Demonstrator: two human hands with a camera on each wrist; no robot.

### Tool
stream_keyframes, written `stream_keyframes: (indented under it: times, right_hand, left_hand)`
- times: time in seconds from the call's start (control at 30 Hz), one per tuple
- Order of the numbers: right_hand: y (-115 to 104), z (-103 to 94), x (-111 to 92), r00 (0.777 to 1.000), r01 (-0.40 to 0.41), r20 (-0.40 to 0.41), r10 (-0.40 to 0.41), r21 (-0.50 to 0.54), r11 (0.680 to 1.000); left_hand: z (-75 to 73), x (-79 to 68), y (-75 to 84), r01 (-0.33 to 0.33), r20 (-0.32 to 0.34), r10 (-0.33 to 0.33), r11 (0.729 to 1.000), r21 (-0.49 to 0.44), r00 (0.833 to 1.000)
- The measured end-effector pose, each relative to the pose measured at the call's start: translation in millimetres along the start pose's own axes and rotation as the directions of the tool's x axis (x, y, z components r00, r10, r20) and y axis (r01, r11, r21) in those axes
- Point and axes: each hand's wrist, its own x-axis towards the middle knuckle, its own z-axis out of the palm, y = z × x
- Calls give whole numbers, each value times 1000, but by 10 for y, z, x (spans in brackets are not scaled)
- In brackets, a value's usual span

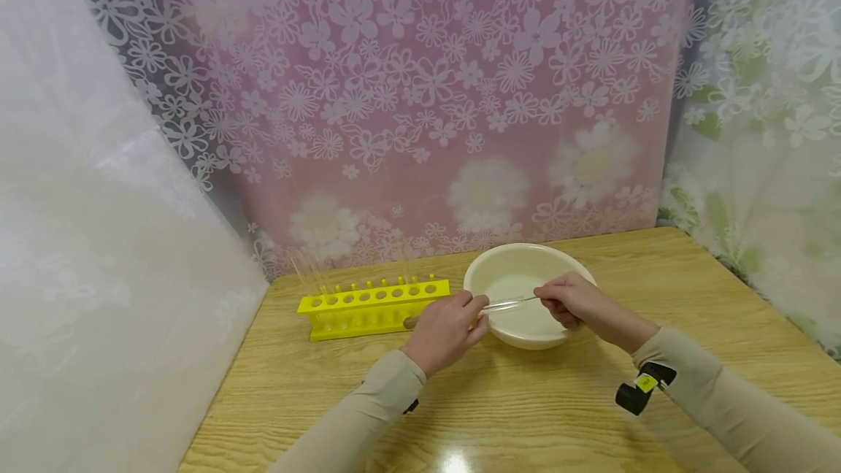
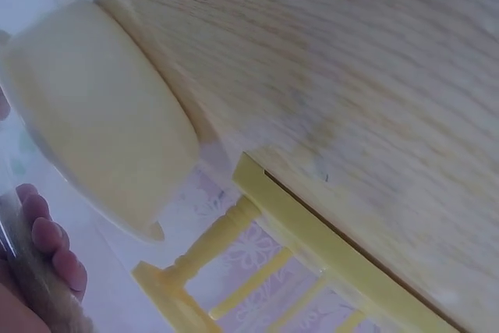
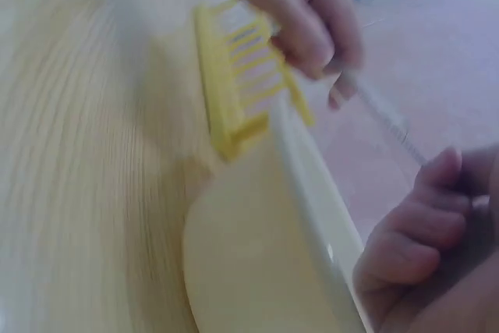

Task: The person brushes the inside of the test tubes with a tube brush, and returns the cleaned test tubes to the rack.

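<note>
My left hand grips a clear glass test tube, held nearly level with its mouth toward the right. Brownish bristles of a test tube brush show inside the glass in the left wrist view. From the tube's mouth comes the brush's thin wire handle, which my right hand pinches between thumb and fingers. Both hands work above the near part of a cream basin. The tube's middle is hidden behind the left fingers.
Left of the basin stands a yellow test tube rack, with clear tubes upright at its left end and another near its right end. The wooden table is bounded by a floral curtain behind and pale sheets at both sides.
</note>
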Motion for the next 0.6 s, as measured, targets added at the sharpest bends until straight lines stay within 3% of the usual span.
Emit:
stream_keyframes:
  times: [0.07, 0.17, 0.23, 0.3, 0.37, 0.43, 0.6]
  right_hand:
    - [-14, 2, -13, 999, -54, 12, 53, 51, 997]
    - [-32, 15, -29, 997, -67, -29, 67, -2, 998]
    - [-39, 28, -38, 996, -21, -87, 12, -103, 994]
    - [-28, 39, -43, 985, 52, -149, -89, -239, 970]
    - [5, 44, -47, 957, 149, -181, -227, -362, 920]
    - [51, 47, -48, 915, 238, -185, -357, -468, 851]
    - [150, 51, -55, 779, 410, -133, -612, -630, 659]
  left_hand:
    - [-4, 1, 4, -10, -6, 10, 1000, 7, 1000]
    - [-12, 1, 9, -8, 0, 8, 1000, -9, 1000]
    - [-22, 1, 9, 8, 14, -7, 999, -36, 1000]
    - [-31, 1, 6, 30, 33, -27, 997, -70, 999]
    - [-41, 3, 0, 56, 53, -51, 993, -100, 997]
    - [-47, 0, -8, 82, 73, -73, 989, -127, 995]
    - [-54, -14, -21, 115, 104, -99, 980, -161, 990]
